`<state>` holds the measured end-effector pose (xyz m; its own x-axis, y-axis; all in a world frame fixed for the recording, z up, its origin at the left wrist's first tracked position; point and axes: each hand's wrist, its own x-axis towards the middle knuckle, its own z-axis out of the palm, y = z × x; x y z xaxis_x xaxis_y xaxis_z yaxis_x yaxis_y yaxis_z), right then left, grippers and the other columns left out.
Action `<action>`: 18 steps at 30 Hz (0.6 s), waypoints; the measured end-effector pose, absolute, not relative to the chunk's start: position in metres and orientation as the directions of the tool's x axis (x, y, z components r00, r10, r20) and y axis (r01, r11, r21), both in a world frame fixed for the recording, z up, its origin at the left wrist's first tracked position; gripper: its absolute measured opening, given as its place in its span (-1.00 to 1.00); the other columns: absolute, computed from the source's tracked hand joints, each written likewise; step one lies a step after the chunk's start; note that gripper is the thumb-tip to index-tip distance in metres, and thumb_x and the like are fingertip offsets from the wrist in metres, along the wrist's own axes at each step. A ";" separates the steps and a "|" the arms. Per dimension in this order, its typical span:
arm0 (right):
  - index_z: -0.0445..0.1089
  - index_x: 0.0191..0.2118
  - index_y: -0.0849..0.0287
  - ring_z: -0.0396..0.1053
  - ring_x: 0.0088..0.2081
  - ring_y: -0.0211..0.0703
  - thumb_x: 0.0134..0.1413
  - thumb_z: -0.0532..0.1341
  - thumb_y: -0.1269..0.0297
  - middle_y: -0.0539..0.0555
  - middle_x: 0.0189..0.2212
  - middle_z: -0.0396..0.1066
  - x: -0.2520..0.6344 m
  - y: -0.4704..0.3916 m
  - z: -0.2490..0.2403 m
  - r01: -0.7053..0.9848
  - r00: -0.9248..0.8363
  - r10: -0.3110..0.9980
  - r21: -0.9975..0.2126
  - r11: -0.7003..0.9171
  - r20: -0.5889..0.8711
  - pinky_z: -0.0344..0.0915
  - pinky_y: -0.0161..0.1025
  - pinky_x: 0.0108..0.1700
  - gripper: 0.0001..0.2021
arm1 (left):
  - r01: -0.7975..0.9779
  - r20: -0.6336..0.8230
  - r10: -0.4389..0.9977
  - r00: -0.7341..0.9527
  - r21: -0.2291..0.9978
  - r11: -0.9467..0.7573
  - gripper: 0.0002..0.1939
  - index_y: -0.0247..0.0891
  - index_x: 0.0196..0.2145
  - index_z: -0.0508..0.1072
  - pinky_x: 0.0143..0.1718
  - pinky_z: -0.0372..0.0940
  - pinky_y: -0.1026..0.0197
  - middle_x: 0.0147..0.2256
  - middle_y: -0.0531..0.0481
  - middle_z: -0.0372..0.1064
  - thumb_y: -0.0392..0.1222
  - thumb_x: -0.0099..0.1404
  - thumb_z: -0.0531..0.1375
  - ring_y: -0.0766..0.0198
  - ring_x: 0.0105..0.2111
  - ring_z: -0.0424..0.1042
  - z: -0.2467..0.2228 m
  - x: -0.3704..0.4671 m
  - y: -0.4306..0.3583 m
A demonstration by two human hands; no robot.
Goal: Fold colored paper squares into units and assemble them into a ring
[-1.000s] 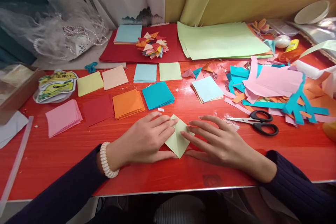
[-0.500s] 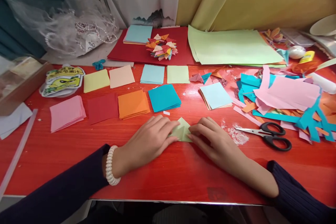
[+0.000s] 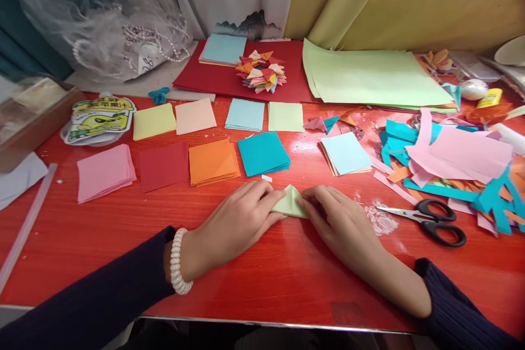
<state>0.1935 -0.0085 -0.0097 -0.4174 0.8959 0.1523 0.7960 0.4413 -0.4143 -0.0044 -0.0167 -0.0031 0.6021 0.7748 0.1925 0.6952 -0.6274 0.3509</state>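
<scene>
Between my two hands is a small pale green folded piece of paper (image 3: pixel 291 202), triangular in shape with its point away from me. My left hand (image 3: pixel 244 219), with a white coil band at the wrist, pinches its left corner. The right corner is gripped by the fingers of my right hand (image 3: pixel 340 219). My fingertips hide both ends of the paper. Just beyond it lie a stack of teal paper squares (image 3: pixel 264 153) and a small white scrap (image 3: pixel 266 178). To the right of my right hand rest black-handled scissors (image 3: pixel 435 221).
Stacks of pink (image 3: pixel 104 173), red (image 3: pixel 164 167), orange (image 3: pixel 213 162) and light blue squares (image 3: pixel 345 153) lie around. Paper scraps (image 3: pixel 459 153) pile up at right. Behind stand a folded-paper ring (image 3: pixel 262 72), large green sheets (image 3: pixel 377 76) and a plastic bag of beads (image 3: pixel 135 44).
The green paper's near edge now looks folded up, making the triangle flatter and lower. Both hands still hold its corners. The whole view has shifted slightly.
</scene>
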 end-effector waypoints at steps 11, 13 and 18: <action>0.22 -0.36 0.16 0.32 -0.59 -0.25 0.18 0.03 0.23 -0.04 -0.58 0.37 0.186 -0.003 -0.011 0.840 -0.394 0.888 -0.299 0.452 0.237 0.00 -0.34 -0.61 -0.85 | 0.695 0.156 0.762 0.629 0.326 -0.640 -0.72 -0.29 -0.04 0.30 -0.25 0.28 0.22 -0.33 -0.04 0.15 -0.25 0.39 -0.10 0.31 -0.33 0.18 -0.004 -0.003 -0.018; 0.22 -0.37 0.16 0.32 -0.61 -0.25 0.19 0.02 0.22 -0.05 -0.59 0.36 0.185 -0.002 -0.012 0.848 -0.393 0.887 -0.278 0.452 0.244 -0.02 -0.34 -0.62 -0.83 | 0.694 0.162 0.762 0.626 0.329 -0.640 -0.72 -0.30 -0.04 0.30 -0.25 0.28 0.23 -0.33 -0.04 0.15 -0.25 0.39 -0.10 0.32 -0.33 0.18 -0.005 -0.002 -0.017; 0.26 -0.23 0.19 0.33 -0.56 -0.25 0.19 0.02 0.18 0.02 -0.48 0.40 0.197 -0.004 -0.019 0.840 -0.409 0.868 -0.256 0.479 0.282 0.08 -0.33 -0.61 -0.80 | 0.692 0.149 0.761 0.632 0.334 -0.640 -0.70 -0.30 0.00 0.28 -0.25 0.27 0.22 -0.31 -0.05 0.15 -0.23 0.39 -0.10 0.31 -0.31 0.18 -0.004 -0.003 -0.015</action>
